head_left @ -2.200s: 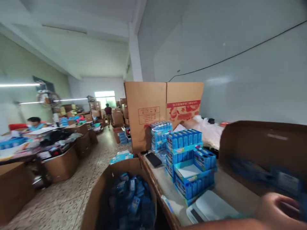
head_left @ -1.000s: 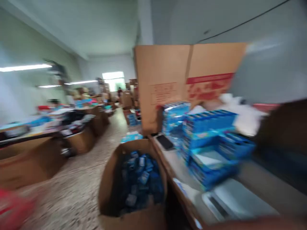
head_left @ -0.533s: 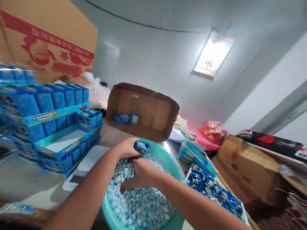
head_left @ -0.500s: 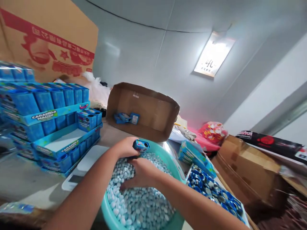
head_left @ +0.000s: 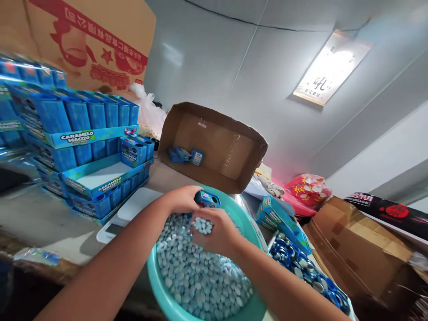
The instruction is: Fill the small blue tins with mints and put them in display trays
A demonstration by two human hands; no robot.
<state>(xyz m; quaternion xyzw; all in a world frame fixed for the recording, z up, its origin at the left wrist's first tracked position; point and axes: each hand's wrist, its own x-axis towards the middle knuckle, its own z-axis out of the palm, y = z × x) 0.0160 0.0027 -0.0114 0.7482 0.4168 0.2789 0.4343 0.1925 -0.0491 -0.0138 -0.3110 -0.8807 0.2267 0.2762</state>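
A teal basin (head_left: 157, 281) full of small pale blue candies (head_left: 203, 278) sits in front of me on the bench. My left hand (head_left: 180, 199) holds a small blue container (head_left: 207, 199) over the basin's far side. My right hand (head_left: 216, 232) is cupped around a handful of candies, lifted just below the container's mouth. Both forearms reach in from the bottom of the view.
Stacked blue display trays of little boxes (head_left: 83, 147) stand at the left, with a white scale (head_left: 130, 214) beside them. An open cardboard box (head_left: 214, 147) lies behind the basin. A tray of blue lids (head_left: 301, 267) and cartons (head_left: 354, 249) sit to the right.
My view swung from the aisle to the basin. In the last half second my right hand rose out of the candies with a handful, up to the container in my left hand.
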